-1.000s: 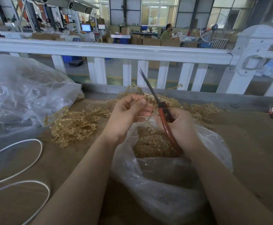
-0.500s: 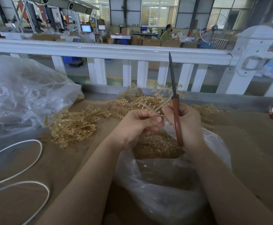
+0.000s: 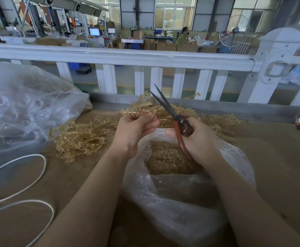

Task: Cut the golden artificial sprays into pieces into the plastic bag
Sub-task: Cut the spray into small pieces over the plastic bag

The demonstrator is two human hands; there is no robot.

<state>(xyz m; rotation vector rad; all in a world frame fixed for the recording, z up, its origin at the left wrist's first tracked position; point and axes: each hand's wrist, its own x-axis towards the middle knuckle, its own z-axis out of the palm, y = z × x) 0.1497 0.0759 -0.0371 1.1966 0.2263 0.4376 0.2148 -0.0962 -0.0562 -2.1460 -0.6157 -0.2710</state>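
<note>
Clear plastic bag point(image 3: 190, 202) at lower centre of frame, mouth open, cut golden pieces point(image 3: 165, 157) heaped inside. Above the mouth: left hand point(image 3: 135, 130), fingers curled, pinching a golden spray point(image 3: 142, 107); right hand point(image 3: 195, 138) gripping red-handled scissors point(image 3: 170, 111), blades slightly parted, tips pointing up-left. Uncut sprays point(image 3: 79, 138) piled on the brown tabletop point(image 3: 279, 157) left of centre and behind the hands. White cord point(image 3: 38, 175) lower left; second larger clear bag point(image 3: 26, 106) upper left. White railing point(image 3: 127, 56) beyond.
</note>
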